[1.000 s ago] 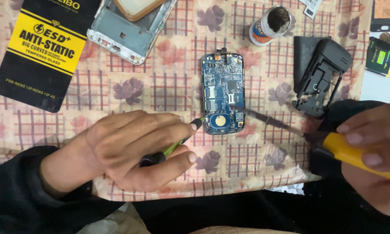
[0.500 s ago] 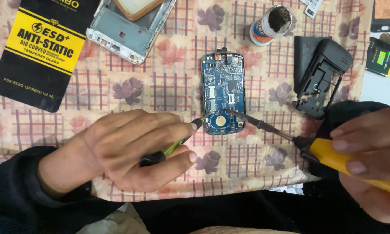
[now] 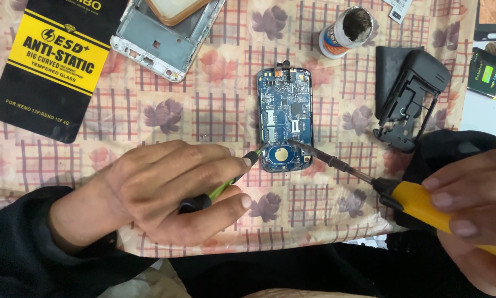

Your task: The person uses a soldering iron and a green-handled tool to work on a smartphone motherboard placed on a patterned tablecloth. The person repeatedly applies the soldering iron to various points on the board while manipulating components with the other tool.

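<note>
A blue phone circuit board [image 3: 285, 127] lies on the patterned cloth [image 3: 215, 116]. My left hand [image 3: 165, 190] holds a thin green and black tool [image 3: 220, 187] whose tip touches the board's lower left corner. A yellow-handled soldering iron [image 3: 424, 201] is gripped in my right hand [image 3: 474, 212]. Its dark metal tip rests on the board just above a round gold contact [image 3: 282, 155] near the bottom edge.
A black and yellow flat package [image 3: 55, 66] lies at the top left. Beside it sits a silver phone frame [image 3: 160, 38]. A small open jar of paste [image 3: 344, 30] stands behind the board. A black phone housing [image 3: 408, 94] and a small battery [image 3: 488, 72] lie to the right.
The soldering iron's tip has moved left and up, from right of the board onto its lower part. My left hand and its tool have stayed put.
</note>
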